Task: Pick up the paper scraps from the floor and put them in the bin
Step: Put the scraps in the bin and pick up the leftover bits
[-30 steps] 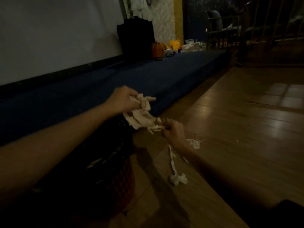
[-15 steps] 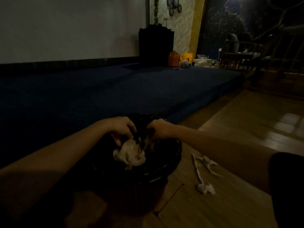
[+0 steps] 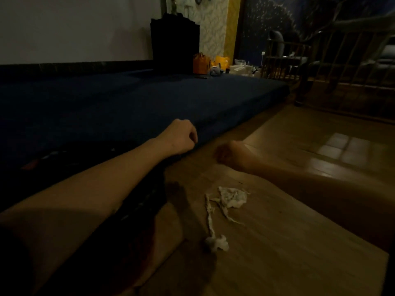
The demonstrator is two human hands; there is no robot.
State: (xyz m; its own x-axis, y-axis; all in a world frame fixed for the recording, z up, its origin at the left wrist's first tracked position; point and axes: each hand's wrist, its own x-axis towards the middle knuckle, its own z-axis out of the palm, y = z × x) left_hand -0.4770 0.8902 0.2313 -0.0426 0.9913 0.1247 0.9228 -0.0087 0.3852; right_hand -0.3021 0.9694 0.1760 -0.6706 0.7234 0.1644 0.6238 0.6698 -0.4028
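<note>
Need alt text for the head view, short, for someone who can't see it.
Dim room: two bare hands, left hand and right hand, both loosely curled and empty, reach out above white paper scraps lying on the wooden floor. A dark bin sits under the left forearm, beside a dark blue mat.

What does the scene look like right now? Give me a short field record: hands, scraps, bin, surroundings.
left hand: loosely curled, nothing visible in it
right hand: blurred, curled, contents cannot be told
paper scraps: crumpled piece and thin strips on the wooden floor, below the right hand
bin: dark, mostly hidden under the left forearm
blue mat: beyond the hands
</note>
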